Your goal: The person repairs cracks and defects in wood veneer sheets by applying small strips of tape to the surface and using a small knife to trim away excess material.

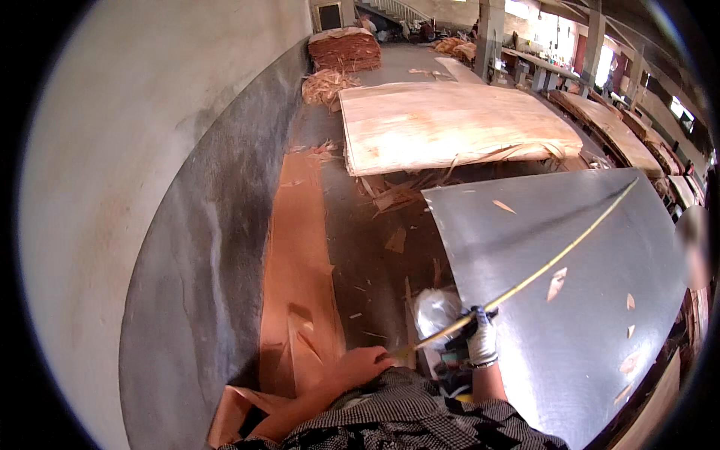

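Observation:
A long, thin yellow stick (pixel 559 257) runs slantwise from in front of my body to the far right corner of a smooth grey tabletop (pixel 555 352). My left hand (pixel 369 363), bare, is closed at the stick's near end by my waist. Further up, my right hand (pixel 482 341) in a white glove with dark fingertips grips the stick at the tabletop's left edge. Beside the glove sits a clear plastic bag (pixel 436 309); the dark items under it are hard to make out. A patterned dark apron or garment (pixel 397 420) covers my front.
Beyond the tabletop lies a big stack of pale veneer sheets (pixel 457 120). Orange-brown sheets (pixel 296 240) line the floor along the left wall (pixel 202 255). A reddish veneer pile (pixel 345 52) stands far back, more stacks (pixel 607 127) at right. Wood scraps (pixel 556 283) dot the tabletop.

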`<state>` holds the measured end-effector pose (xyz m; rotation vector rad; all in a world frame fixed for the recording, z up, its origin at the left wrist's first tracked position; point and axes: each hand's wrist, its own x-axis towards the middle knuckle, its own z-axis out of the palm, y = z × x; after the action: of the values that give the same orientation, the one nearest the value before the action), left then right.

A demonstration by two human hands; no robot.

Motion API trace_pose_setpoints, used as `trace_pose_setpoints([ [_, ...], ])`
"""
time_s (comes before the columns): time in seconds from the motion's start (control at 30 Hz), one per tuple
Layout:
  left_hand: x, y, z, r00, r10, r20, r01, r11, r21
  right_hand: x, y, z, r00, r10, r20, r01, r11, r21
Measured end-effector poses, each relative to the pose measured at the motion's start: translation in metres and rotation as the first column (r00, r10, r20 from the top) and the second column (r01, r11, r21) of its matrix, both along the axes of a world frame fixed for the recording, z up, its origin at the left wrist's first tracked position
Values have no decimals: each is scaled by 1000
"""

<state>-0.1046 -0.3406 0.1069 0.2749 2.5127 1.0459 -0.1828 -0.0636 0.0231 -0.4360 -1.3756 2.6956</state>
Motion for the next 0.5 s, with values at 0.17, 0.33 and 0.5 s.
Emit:
trace_pose_setpoints([
  [0.17, -106, -105, 22, 983, 116, -140, -143, 969, -203, -132, -121, 47, 984, 176, 22, -176, 984, 3],
  [0.33, -199, -215, -2, 944, 219, -248, -275, 936, -218, -267, -236, 35, 948, 315, 38, -316, 949, 2],
  [0.5, -361, -302, -16, 946, 231, -229, -264, 956, -127, -400, -286, 20, 940, 328, 94, -336, 938, 83],
])
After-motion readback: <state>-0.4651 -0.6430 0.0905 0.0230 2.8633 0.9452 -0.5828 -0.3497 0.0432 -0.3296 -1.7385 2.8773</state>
